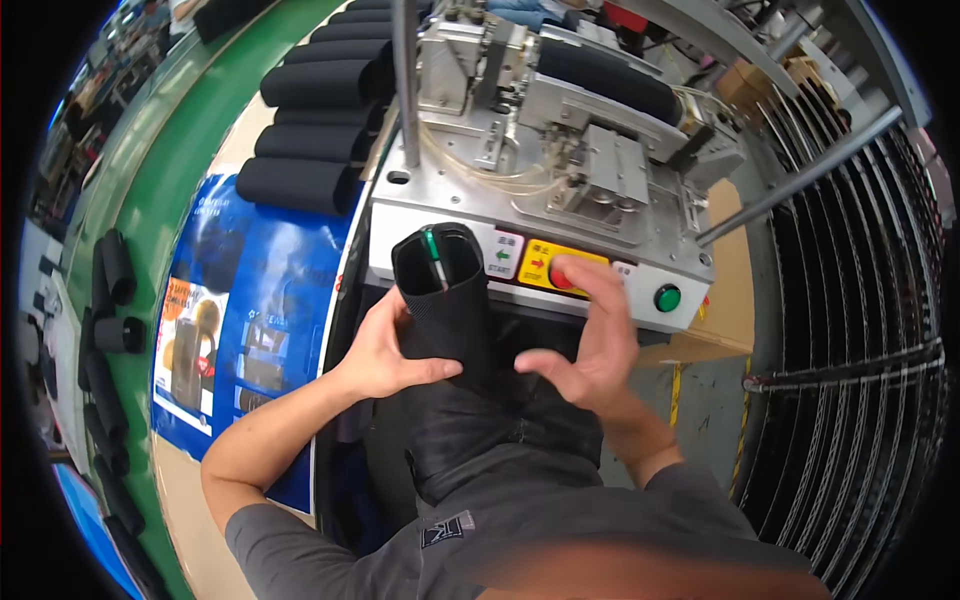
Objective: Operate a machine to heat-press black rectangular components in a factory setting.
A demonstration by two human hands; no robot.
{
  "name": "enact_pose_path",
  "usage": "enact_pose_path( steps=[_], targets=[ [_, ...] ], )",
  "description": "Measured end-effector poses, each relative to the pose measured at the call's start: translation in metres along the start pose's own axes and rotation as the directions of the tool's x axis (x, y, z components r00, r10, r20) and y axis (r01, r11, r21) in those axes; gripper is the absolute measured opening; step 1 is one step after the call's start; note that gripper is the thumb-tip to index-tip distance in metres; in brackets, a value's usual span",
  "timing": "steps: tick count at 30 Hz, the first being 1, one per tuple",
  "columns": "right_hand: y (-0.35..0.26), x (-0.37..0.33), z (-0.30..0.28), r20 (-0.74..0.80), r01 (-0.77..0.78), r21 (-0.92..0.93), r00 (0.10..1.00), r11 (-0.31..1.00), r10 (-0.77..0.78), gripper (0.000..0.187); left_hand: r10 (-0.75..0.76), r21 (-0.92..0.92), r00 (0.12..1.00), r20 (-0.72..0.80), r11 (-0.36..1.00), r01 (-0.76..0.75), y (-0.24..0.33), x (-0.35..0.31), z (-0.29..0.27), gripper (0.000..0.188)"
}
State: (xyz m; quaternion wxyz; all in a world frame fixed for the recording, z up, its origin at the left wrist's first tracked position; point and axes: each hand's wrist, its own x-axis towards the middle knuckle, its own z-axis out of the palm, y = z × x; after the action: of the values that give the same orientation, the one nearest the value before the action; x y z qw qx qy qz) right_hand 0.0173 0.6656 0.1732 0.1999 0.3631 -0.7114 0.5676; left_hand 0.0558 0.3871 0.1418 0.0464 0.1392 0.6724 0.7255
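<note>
My left hand (385, 350) grips a black fabric sleeve (445, 300), held upright with its open mouth toward the camera; a green-tipped pen-like stick shows inside it. My right hand (590, 340) is open beside the sleeve, fingers stretched up toward a red round button (562, 273) on a yellow panel of the metal machine (560, 170). The fingertips touch or hover over that button; which one I cannot tell.
A green button (667, 298) sits right of the red one. Several rolled black sleeves (310, 130) lie in a row left of the machine, beside a blue printed sheet (250, 300). More black sleeves (105, 290) lie on a green belt at far left. Wire racks (860, 330) stand right.
</note>
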Motion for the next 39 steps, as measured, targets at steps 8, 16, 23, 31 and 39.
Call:
enact_pose_path(
  steps=[8, 16, 23, 31, 39],
  targets=[
    [0.004, -0.053, 0.048, 0.342, -0.613, 0.288, 0.783, 0.735, 0.519, 0.116, 0.004, 0.095, 0.991, 0.131, 0.995, -0.017, 0.007, 0.001, 0.004, 0.066],
    [-0.002, -0.060, 0.007, 0.139, -0.320, 0.564, 0.946, 0.761, 0.294, 0.106, 0.425, 0.525, 0.743, 0.517, 0.529, -0.667, 0.078, 0.070, 0.039, 0.054],
    [0.001, -0.090, -0.056, 0.132, -0.303, 0.895, 0.881, 0.327, 0.455, 0.087, 0.395, 0.769, 0.748, 0.534, 0.140, -0.623, 0.129, 0.311, 0.058, 0.045],
    [0.016, -0.117, -0.077, 0.107, -0.180, 0.980, 0.846, 0.090, 0.523, 0.096, 0.206, 0.807, 0.792, 0.574, 0.021, -0.590, 0.091, 0.394, 0.034, 0.071],
    [0.032, -0.069, -0.172, -0.295, -0.182, 0.551, 0.871, 0.815, 0.394, 0.093, 0.568, 0.830, 0.657, 0.495, -0.085, -0.551, 0.140, 0.143, 0.055, 0.084]
  ],
)
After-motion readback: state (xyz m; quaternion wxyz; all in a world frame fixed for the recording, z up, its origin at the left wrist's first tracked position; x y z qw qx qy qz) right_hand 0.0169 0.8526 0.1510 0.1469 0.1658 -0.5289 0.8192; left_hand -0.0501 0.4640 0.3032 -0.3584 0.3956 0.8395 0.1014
